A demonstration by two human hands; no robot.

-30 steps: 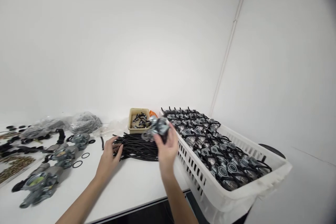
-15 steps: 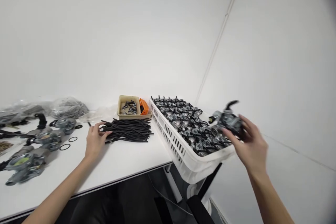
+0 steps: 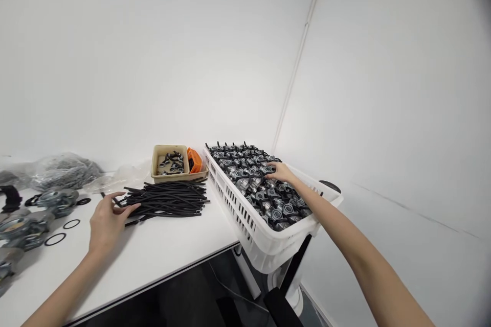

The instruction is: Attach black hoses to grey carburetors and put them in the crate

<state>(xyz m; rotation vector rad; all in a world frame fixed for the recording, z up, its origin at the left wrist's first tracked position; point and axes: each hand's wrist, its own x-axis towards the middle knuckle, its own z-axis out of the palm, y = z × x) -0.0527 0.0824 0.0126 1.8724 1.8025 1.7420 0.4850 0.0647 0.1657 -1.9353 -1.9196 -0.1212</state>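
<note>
My left hand [image 3: 107, 219] is at the left end of a pile of black rubber hoses [image 3: 169, 199] on the white table. Its thumb and forefinger are apart around the loose hose ends. My right hand [image 3: 282, 171] reaches into a white plastic crate [image 3: 245, 219] packed with rows of metal carburetors [image 3: 251, 172]. The fingers are curled on a carburetor [image 3: 267, 169] among the others; the hand partly hides it.
Behind the hoses stand a beige tray [image 3: 154, 163] of small black-and-metal parts and an orange basket [image 3: 195, 160]. Loose carburetors [image 3: 23, 227], black rubber rings [image 3: 56, 239] and a plastic-wrapped bundle [image 3: 67, 168] lie left. The crate stands against the table's right end, near the wall.
My right hand has brought the carburetor from right of the crate leftward and down into the rows. My left hand stays by the hose ends. The view has turned slightly right.
</note>
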